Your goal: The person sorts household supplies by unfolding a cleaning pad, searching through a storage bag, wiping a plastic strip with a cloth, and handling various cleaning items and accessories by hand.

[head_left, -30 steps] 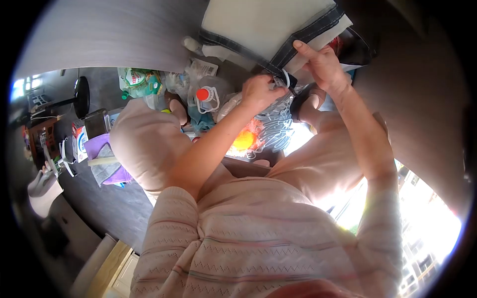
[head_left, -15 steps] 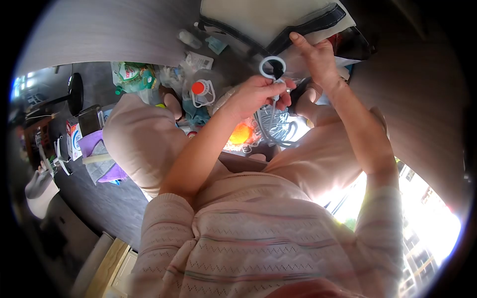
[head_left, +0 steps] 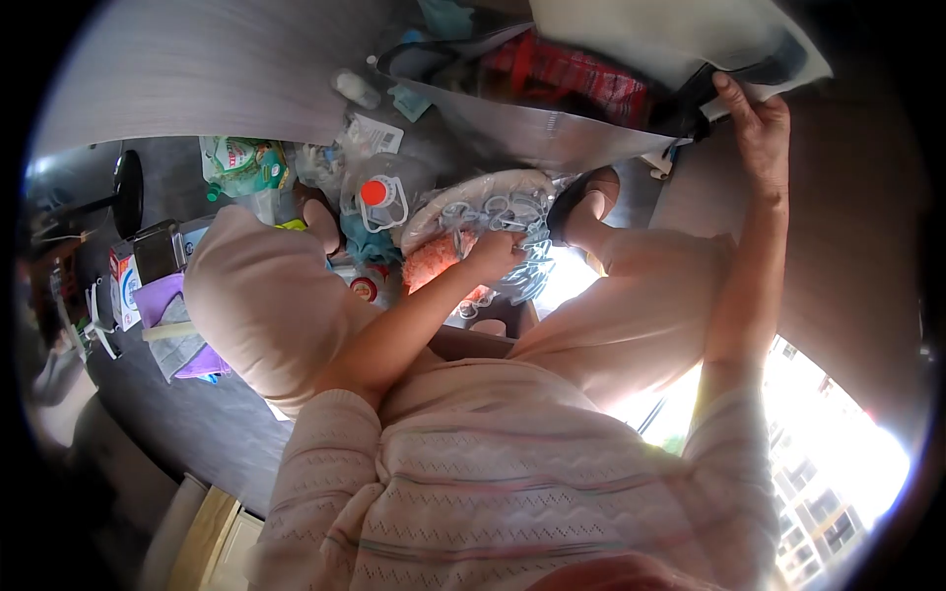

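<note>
My left hand (head_left: 498,256) is down between my knees with its fingers curled into a bunch of pale blue plastic hangers (head_left: 530,266). The fingertips are partly hidden among them. Higher up at the right, my right hand (head_left: 759,133) pinches the black-edged flap of a large whitish bag (head_left: 690,34). The bag's mouth gapes, showing red plaid cloth (head_left: 581,79) inside. Beside the hangers lie an orange-pink netted bundle (head_left: 431,264) and a clear plastic wrapping (head_left: 473,192).
A clear jug with a red cap (head_left: 373,192) stands left of the hangers. Further left are a green pouch (head_left: 244,163), a small box (head_left: 125,286) and purple-grey cloths (head_left: 177,330). Wooden panels (head_left: 828,227) rise on both sides. Bright window light (head_left: 838,453) enters at lower right.
My left hand has lowered a hanger with a ring-shaped hook into the bunch. My right hand has pulled the bag's flap up and right, baring the plaid cloth.
</note>
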A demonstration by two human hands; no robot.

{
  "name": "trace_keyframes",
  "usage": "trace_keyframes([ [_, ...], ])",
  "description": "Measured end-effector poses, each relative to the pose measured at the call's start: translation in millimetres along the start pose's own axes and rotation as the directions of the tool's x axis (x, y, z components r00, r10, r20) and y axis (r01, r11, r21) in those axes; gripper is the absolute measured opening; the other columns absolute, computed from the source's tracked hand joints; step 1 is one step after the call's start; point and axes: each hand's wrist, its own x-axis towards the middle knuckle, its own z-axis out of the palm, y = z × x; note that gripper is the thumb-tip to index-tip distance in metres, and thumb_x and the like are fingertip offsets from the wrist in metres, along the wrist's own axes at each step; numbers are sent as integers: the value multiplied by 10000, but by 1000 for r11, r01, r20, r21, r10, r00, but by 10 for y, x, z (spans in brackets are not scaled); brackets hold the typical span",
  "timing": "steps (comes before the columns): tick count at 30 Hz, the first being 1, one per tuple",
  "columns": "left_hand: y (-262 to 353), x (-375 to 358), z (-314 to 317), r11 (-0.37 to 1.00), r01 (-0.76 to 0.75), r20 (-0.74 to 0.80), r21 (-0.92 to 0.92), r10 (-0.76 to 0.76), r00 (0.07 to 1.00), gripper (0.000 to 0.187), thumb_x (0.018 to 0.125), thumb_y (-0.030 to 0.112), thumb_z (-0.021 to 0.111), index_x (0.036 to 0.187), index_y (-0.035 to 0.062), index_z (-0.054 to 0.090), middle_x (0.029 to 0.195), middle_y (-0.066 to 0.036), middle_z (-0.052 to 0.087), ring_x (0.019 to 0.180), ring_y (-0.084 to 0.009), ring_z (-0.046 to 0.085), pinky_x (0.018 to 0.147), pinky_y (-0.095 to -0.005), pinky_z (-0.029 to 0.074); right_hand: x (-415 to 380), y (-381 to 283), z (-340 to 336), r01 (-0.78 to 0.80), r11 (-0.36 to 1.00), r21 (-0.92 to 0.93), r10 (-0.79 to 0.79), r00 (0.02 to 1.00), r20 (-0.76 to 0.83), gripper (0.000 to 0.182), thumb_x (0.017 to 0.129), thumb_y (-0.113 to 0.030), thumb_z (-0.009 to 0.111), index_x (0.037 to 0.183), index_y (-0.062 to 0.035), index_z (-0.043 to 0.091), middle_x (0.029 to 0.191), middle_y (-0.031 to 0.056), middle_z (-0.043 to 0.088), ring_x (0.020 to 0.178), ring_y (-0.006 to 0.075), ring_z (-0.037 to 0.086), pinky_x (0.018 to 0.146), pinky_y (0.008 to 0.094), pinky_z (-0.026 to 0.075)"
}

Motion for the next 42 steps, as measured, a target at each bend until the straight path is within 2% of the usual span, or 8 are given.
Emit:
trace_keyframes([
  [3,25,-35,-120,868,-99,-87,487,161,983,315,703,199,629,985,58,617,930,-144,627,846,-305,601,779,-372,464,-51,144,66,-126,992,20,123,984,125,150,801,-156,655,870,-24,642,770,-54,600,700,29,481,660,187,400],
  [6,390,55,-670,962,-98,-32,255,110,993,284,717,181,621,977,66,617,925,-130,618,817,-290,604,746,-372,473,-31,303,128,-167,982,89,146,968,202,158,801,-152,652,892,-24,634,786,-50,601,706,28,475,656,187,398],
  [10,1001,253,-1392,934,-251,-549,254,353,757,217,737,142,596,942,77,616,871,-98,609,805,-274,588,739,-353,463,140,557,284,-213,974,-76,227,924,309,153,807,-129,633,920,-27,621,754,-43,582,697,32,459,656,190,396],
  [22,640,219,-1406,642,-293,-57,709,466,883,95,639,63,578,707,105,630,718,-22,533,806,-191,518,913,-421,313,789,970,967,-368,924,-99,302,546,782,336,766,-175,606,1036,23,573,971,72,604,888,151,547,811,281,417],
  [26,709,299,-1433,651,-340,-71,679,519,852,122,600,33,560,685,97,621,709,-15,527,797,-180,515,910,-403,317,889,1233,1563,109,894,-434,297,580,758,395,764,-174,543,1082,59,509,954,159,586,918,239,532,826,317,395],
  [30,791,383,-1564,682,-334,22,650,422,906,52,674,131,601,708,114,636,716,-9,537,809,-173,520,858,-351,332,1059,1484,1856,-191,835,-516,537,490,687,452,751,-184,524,1112,81,461,1035,199,532,975,264,500,828,336,389],
  [35,605,774,-2319,777,-89,-628,623,564,536,263,708,220,655,925,76,622,943,-101,594,931,-290,532,809,-396,415,848,1520,1811,-122,833,-540,473,664,579,415,760,-254,538,966,106,551,911,292,566,887,380,557,779,392,420],
  [42,111,1264,-2596,971,216,-597,99,-116,794,242,799,262,607,860,29,624,723,-119,610,642,-248,536,645,-358,435,128,1503,1618,-583,739,-338,671,677,301,375,783,-259,565,883,103,565,712,202,585,672,305,573,658,392,431],
])
